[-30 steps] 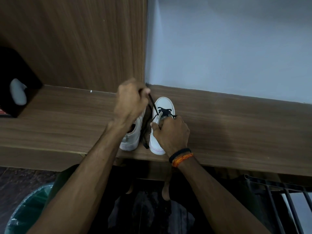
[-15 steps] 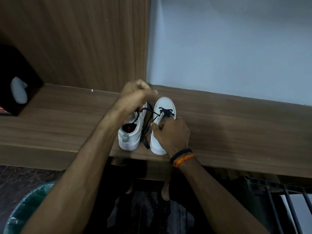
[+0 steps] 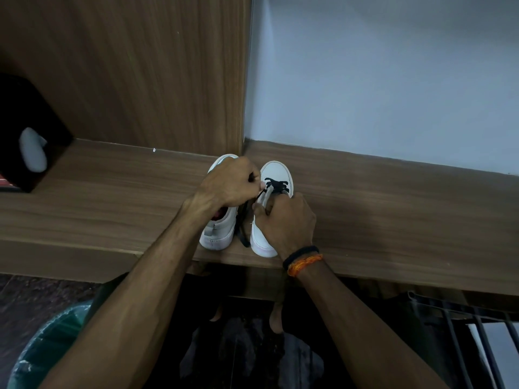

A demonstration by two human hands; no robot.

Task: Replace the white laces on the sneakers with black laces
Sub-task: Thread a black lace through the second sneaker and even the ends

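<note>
Two small white sneakers stand side by side on the wooden shelf [image 3: 393,209], toes toward the wall. The right sneaker [image 3: 276,172] has a black lace [image 3: 276,184] threaded through its front eyelets. My left hand [image 3: 227,186] pinches one end of this lace just left of the eyelets, above the left sneaker [image 3: 217,234]. My right hand [image 3: 286,220] grips the right sneaker's tongue and upper, covering its rear half. A loose length of black lace [image 3: 242,228] hangs between the two shoes.
A black box [image 3: 16,116] with a pale grey object [image 3: 33,150] sits at the shelf's left end. A wooden panel and a pale wall rise behind. Below are a green bin [image 3: 42,349] at left and a black metal rack [image 3: 463,327] at right.
My left hand has come down and right from above the left sneaker to the right sneaker's eyelets, keeping the lace end. The right hand has stayed on the right sneaker.
</note>
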